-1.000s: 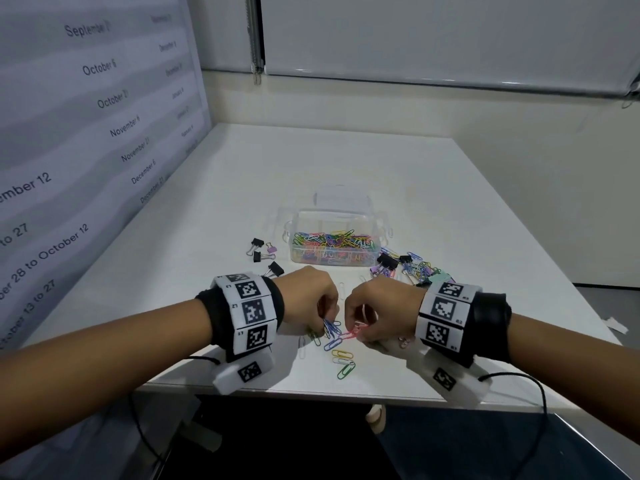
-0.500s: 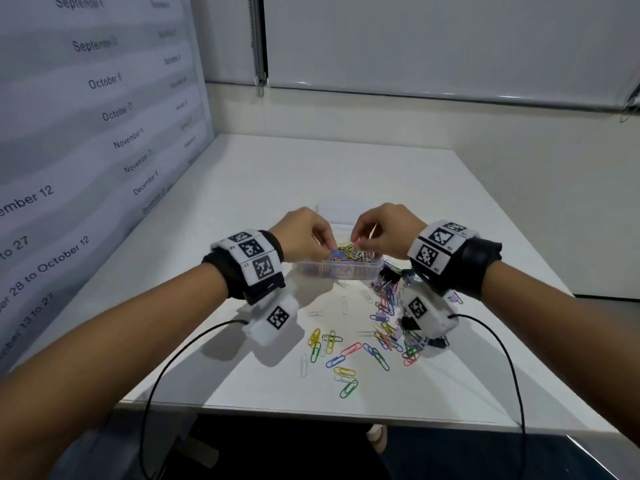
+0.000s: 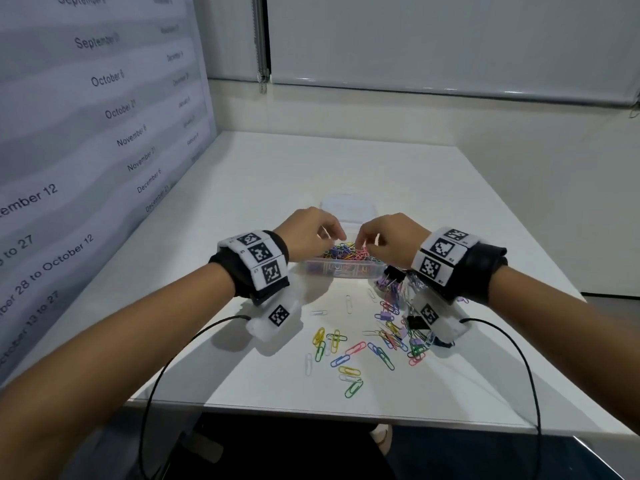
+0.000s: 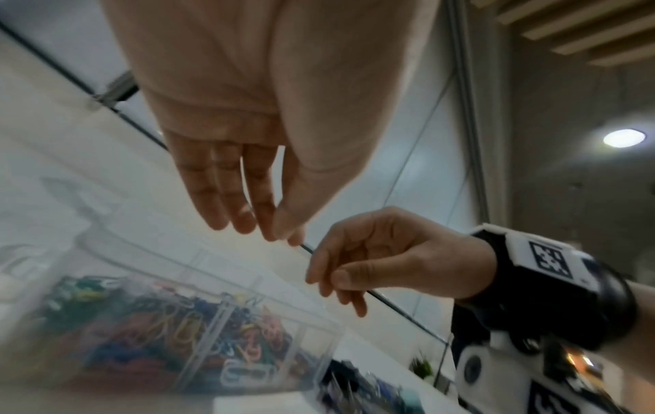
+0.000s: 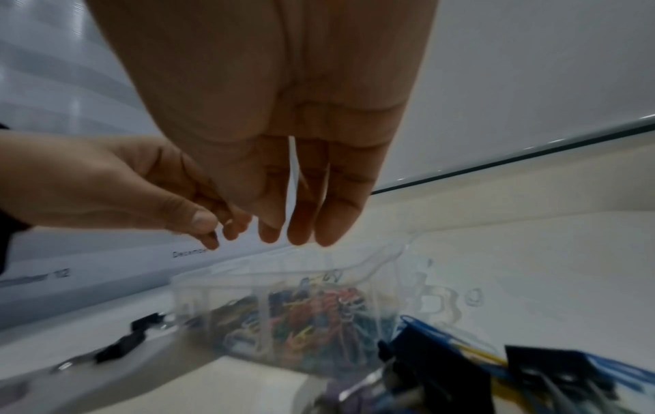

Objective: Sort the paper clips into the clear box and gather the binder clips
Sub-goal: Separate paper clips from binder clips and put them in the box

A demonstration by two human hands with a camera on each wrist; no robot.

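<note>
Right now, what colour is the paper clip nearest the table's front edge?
Green. The paper clip lies nearest the front edge, clearest in the head view.

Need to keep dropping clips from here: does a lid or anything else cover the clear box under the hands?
Nothing visible does. The clear box is open-topped beneath the left hand and right hand; its lid lies behind it.

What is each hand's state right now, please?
Left hand: open, fingers relaxed above the clear box, holding nothing visible.
Right hand: open, nothing visible in it.
</note>
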